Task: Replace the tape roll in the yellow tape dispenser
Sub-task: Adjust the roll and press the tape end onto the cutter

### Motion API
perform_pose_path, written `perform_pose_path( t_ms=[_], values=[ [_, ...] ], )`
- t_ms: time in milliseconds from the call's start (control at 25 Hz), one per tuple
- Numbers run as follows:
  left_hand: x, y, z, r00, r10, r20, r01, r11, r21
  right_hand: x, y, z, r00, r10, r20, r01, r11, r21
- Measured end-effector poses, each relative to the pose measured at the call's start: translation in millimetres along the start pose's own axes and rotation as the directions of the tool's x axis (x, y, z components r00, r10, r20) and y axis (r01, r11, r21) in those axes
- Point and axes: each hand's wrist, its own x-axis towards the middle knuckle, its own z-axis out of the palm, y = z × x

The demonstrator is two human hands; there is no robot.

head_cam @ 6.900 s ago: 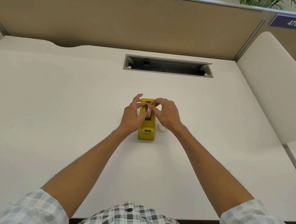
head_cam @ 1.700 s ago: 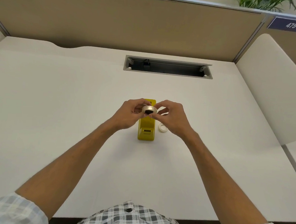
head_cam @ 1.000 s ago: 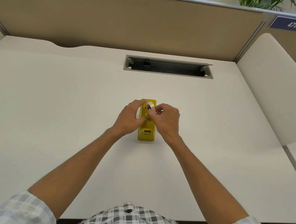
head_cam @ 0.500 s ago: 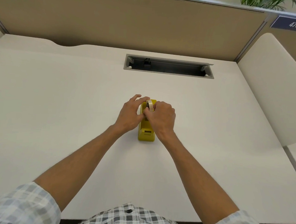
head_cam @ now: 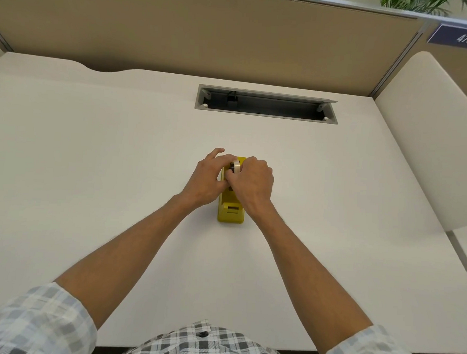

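From my head view, the yellow tape dispenser [head_cam: 231, 208] stands mid-desk [head_cam: 92, 156], below the cable slot [head_cam: 266, 104] near the far edge. My right hand [head_cam: 252, 183] pinches the tape roll [head_cam: 236, 166], upright in its cradle. My left hand [head_cam: 206, 179] curls against the dispenser's left side, gripping it.

Bright, even light; soft shadows; edges bowed.

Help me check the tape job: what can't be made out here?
- Head view: whether the tape roll sits fully in the dispenser; the left hand and right hand cover its sides.
- Right hand's fingers: curled out of sight.
- Desk beside the dispenser: hidden under the right hand.
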Motion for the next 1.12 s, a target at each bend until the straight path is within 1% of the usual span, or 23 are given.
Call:
perform_pose_path(
  t_ms=[80,320,480,760,880,1120],
  values=[
    [0.2,1.5,-0.2,1.000,-0.013,-0.003,0.013,1.000,-0.021,0.6,-0.2,-0.2,1.000,-0.003,0.000,0.003,1.000,-0.007],
    [0.0,3.0,-2.4,1.000,-0.020,-0.011,0.019,1.000,-0.015,3.0,-1.1,-2.6,1.000,-0.010,0.019,0.010,0.999,-0.032],
    [-3.0,4.3,-3.0,0.998,-0.058,-0.008,0.057,0.998,-0.031,3.2,-2.4,-2.5,0.999,-0.004,0.037,0.005,0.999,-0.041],
    [-2.6,3.4,-2.6,0.996,-0.089,0.011,0.089,0.996,-0.028,4.4,-0.3,-4.7,0.998,0.027,0.056,-0.026,1.000,-0.010],
    [-2.3,1.0,-1.1,0.998,-0.063,0.013,0.064,0.997,-0.031,3.6,-0.2,-2.4,0.998,0.023,0.054,-0.022,1.000,-0.015],
    [-0.4,-4.2,1.6,1.000,0.028,0.000,-0.028,0.998,0.061,-0.7,6.6,-1.2,1.000,0.008,0.028,-0.009,0.998,0.055]
  ],
)
